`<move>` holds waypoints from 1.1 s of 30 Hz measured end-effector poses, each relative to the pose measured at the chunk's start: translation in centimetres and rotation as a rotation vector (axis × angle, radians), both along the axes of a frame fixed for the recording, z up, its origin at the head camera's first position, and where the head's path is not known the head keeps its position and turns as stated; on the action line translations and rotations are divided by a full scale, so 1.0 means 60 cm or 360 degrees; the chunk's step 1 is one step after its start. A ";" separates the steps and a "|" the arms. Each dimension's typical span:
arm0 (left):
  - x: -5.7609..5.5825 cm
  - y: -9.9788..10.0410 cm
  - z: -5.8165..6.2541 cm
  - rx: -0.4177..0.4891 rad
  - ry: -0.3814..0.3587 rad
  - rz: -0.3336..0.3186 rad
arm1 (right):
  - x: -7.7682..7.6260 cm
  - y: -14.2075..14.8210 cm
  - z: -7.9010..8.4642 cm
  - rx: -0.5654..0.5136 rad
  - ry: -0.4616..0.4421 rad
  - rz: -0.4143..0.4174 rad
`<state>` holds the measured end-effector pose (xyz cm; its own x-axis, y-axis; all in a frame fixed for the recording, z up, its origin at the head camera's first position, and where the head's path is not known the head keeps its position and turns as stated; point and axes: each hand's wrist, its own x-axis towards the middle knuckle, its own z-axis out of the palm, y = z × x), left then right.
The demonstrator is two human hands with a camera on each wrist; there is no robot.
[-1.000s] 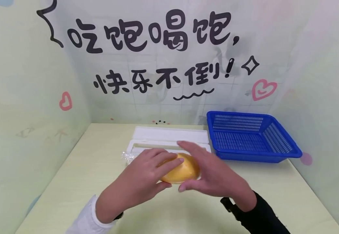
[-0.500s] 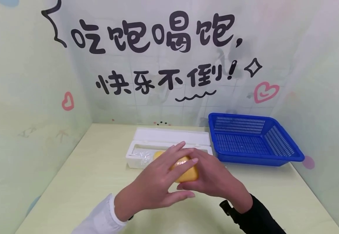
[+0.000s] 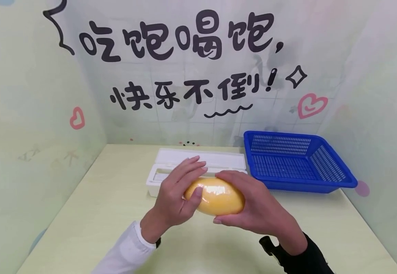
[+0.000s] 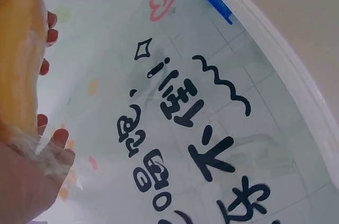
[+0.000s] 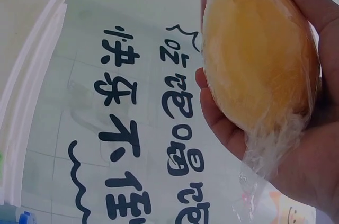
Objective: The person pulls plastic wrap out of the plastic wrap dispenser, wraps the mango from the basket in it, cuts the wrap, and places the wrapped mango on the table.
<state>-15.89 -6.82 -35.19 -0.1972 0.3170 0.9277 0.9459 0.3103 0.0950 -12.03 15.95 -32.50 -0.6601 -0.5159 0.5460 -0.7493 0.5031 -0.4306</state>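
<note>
Both hands hold a yellow mango (image 3: 220,196) up in front of the white box, wrapped in shiny clear film. My right hand (image 3: 261,205) grips its right end, thumb below and fingers over the top. At the left end, my left hand (image 3: 171,196) has its thumb on the front face and its fingers reaching behind. The right wrist view shows loose gathered cling film (image 5: 275,139) at one end of the mango, against the right palm. In the left wrist view, more cling film (image 4: 47,160) bunches by the left hand.
Behind the hands, a long white cling film box (image 3: 201,156) lies with its lid raised, partly hidden. A blue plastic basket (image 3: 301,184) stands at the back right of the pale table (image 3: 99,213). Printed walls close off the back and sides.
My left hand first moved right across the mango, then drew back left, thumb now on its front. The mango shows more of its face, and the film tail at its left is hidden.
</note>
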 end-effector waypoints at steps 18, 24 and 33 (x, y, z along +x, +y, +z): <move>0.013 0.029 -0.025 0.0982 -0.1092 -0.0405 | -0.004 -0.032 -0.016 -0.0078 0.0092 -0.0049; 0.008 0.035 -0.026 0.0910 -0.0883 -0.0395 | 0.000 -0.052 -0.027 -0.0181 0.0302 -0.0342; 0.006 0.034 -0.019 0.1184 -0.1032 -0.0510 | -0.040 -0.082 -0.055 -0.1553 -0.0631 -0.0242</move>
<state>-15.50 -4.77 -36.35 -0.7360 -0.1668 0.6561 0.6724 -0.2924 0.6799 -14.41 11.02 -35.78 -0.9022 0.1320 0.4106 -0.4254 -0.1148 -0.8977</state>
